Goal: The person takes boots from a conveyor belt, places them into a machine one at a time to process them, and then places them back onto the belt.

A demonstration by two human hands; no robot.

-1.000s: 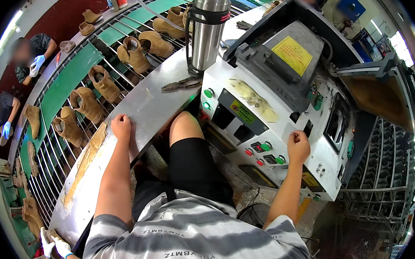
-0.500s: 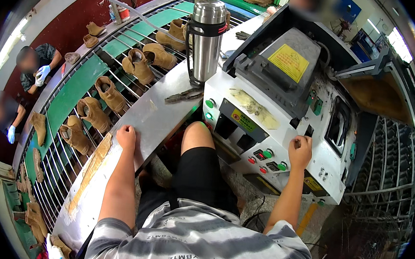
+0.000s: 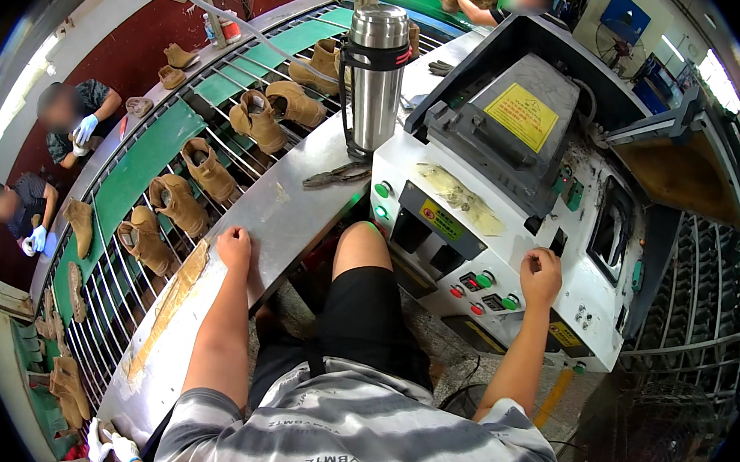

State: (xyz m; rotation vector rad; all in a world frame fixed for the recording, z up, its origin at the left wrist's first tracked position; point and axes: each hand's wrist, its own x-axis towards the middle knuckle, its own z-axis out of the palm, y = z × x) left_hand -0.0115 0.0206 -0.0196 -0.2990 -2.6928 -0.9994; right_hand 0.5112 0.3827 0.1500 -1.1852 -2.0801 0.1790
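Observation:
My left hand [image 3: 233,246] rests as a loose fist on the metal ledge [image 3: 280,197] beside the rack, with nothing seen in it. My right hand [image 3: 541,276], fingers curled in with nothing visible between them, rests at the front edge of the white machine [image 3: 506,253], above its green and red buttons. Between my hands and the rack's far end, a steel thermos [image 3: 375,85] with a black strap stands upright on the ledge. A dark, flat tool-like piece [image 3: 338,175] lies in front of it. Several tan boots [image 3: 180,204] sit on the rack, nearest my left hand.
The curved bar rack [image 3: 99,298] with green panels runs along my left. Gloved co-workers' hands [image 3: 84,129] are across it, and another gloved pair [image 3: 113,446] is at lower left. A hinged lid [image 3: 692,172] stands raised at the machine's right. A fan [image 3: 620,454] is at lower right.
The view has shifted slightly; both my hands keep their places and curled shape. At the far top, a co-worker's arm now reaches to the boots. A second gloved hand appears at lower left.

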